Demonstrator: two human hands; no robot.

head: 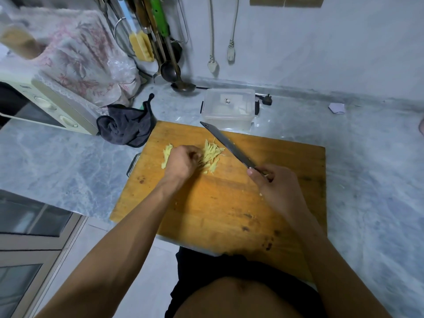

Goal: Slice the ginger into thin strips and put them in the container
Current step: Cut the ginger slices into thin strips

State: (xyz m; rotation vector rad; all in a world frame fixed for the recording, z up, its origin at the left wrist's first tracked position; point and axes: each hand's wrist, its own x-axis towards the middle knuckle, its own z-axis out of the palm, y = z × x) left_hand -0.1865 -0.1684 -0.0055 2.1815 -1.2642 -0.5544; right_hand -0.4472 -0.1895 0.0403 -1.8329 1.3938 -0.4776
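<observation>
A pile of thin yellow ginger strips (pixel 212 154) lies on the wooden cutting board (pixel 218 203). More cut ginger (pixel 167 154) lies just left of my left hand (pixel 182 160), whose curled fingers pinch at the strips. My right hand (pixel 276 185) grips the handle of a dark knife (pixel 226 143). Its blade points up-left, lifted over the board to the right of the strips. A clear plastic container (pixel 228 109) with black clips stands just beyond the board's far edge.
A dark cloth (pixel 126 125) lies left of the board, beside a cream oven (pixel 48 106). Ladles and utensils (pixel 169 65) hang at the back wall. A black plug (pixel 266 99) lies right of the container. The marble counter (pixel 367 157) stretches right.
</observation>
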